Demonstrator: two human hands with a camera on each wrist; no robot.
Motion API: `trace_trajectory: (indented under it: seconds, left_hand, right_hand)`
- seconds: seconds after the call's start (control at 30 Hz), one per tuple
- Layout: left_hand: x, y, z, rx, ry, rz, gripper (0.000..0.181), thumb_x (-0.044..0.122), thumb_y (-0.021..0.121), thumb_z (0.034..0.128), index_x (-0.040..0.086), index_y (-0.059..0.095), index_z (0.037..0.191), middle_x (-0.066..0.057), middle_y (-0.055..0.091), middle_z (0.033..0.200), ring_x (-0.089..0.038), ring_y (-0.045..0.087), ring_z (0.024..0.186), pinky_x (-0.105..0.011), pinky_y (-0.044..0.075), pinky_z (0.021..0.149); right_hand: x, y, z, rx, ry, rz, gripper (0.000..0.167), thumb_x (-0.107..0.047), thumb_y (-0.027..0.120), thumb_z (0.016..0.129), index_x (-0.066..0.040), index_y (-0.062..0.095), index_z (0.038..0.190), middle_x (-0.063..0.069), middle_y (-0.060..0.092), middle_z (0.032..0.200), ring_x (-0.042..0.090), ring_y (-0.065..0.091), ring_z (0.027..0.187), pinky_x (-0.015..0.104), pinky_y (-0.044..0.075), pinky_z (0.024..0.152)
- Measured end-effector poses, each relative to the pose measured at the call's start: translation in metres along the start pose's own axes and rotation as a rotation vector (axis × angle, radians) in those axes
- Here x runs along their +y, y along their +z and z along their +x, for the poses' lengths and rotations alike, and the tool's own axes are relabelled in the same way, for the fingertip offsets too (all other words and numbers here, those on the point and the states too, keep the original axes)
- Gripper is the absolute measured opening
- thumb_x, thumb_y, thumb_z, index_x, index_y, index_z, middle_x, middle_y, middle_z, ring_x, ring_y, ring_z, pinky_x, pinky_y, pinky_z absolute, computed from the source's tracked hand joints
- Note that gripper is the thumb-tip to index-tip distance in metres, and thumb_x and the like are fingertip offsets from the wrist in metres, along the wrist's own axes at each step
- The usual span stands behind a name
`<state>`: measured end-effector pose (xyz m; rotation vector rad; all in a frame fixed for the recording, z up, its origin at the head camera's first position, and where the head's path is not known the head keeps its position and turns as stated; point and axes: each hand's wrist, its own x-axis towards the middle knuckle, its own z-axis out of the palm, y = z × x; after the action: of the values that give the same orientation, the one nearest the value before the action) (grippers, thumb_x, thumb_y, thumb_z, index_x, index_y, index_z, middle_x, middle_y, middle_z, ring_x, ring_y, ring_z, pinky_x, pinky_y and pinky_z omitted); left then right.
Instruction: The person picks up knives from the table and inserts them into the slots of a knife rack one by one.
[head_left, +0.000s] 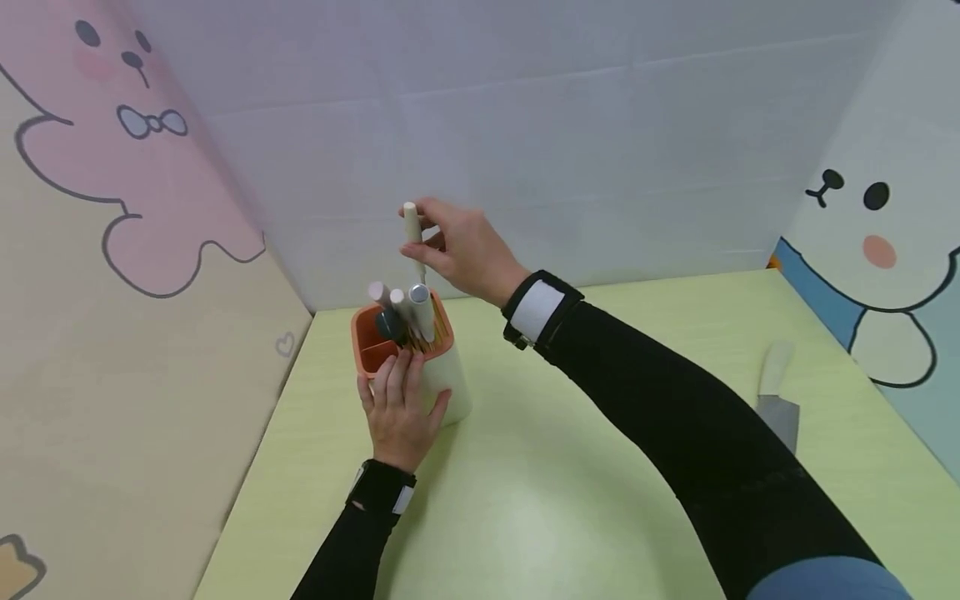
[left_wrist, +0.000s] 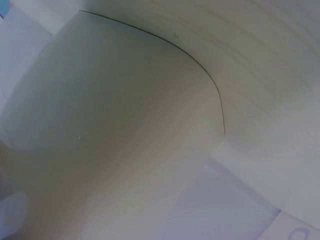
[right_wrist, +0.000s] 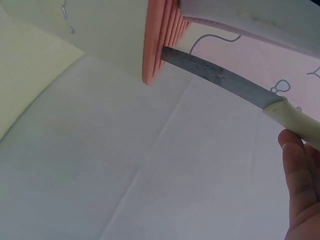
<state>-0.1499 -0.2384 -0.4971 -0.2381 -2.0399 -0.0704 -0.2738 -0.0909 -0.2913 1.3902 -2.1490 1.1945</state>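
Note:
A knife with a cream handle [head_left: 412, 223] is pinched in my right hand [head_left: 472, 250], above the back of a white knife holder [head_left: 448, 385] with an orange rim. In the right wrist view its grey blade [right_wrist: 215, 75] meets the orange slotted top [right_wrist: 159, 35], the tip hidden there. My left hand [head_left: 401, 408] lies against the holder's front, fingers spread and fairly straight, fingertips at the rim. Several pale handles and a silver-ended handle [head_left: 420, 298] stand in the holder, beside a dark rounded piece [head_left: 390, 324]. The holder's pale wall [left_wrist: 110, 100] fills much of the left wrist view.
A cleaver-like blade with a white handle [head_left: 776, 367] lies at the right of the pale green table [head_left: 540, 517], partly behind my right sleeve. White sheeting [head_left: 600, 150] rises behind the table, and cartoon-printed walls stand on both sides.

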Motion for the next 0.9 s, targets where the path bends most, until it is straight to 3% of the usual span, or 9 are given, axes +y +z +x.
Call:
trace_trajectory:
  seconds: [0.2,0.47,0.9]
  left_hand:
    - [-0.001,0.000,-0.002,0.004,0.016,0.019,0.087,0.034,0.089,0.0603,0.002,0.050,0.132,-0.015,0.047,0.136,-0.032,0.040,0.123,-0.056,0.020,0.109]
    - [-0.003,-0.004,-0.006,-0.002,0.011,0.016,0.080,0.035,0.083,0.0660,0.000,0.051,0.131,-0.016,0.047,0.136,-0.033,0.041,0.122,-0.056,0.017,0.110]
    - [-0.004,-0.005,-0.005,0.019,0.028,0.004,0.088,0.032,0.090,0.0588,0.000,0.050,0.131,-0.016,0.047,0.136,-0.033,0.040,0.123,-0.055,0.017,0.111]
  right_hand:
    - [0.012,0.017,-0.009,-0.062,0.101,-0.020,0.042,-0.023,0.067,0.091,-0.007,0.053,0.127,0.005,0.068,0.105,0.014,0.068,0.093,0.020,0.053,0.078]
    - [0.026,0.042,-0.017,-0.094,0.149,-0.013,0.043,-0.025,0.066,0.091,-0.010,0.052,0.129,0.006,0.069,0.106,0.017,0.069,0.093,0.022,0.055,0.074]
    - [0.031,0.053,-0.023,-0.091,0.186,-0.046,0.042,-0.023,0.066,0.092,-0.013,0.052,0.130,0.006,0.068,0.111,0.019,0.068,0.095,0.027,0.056,0.078]
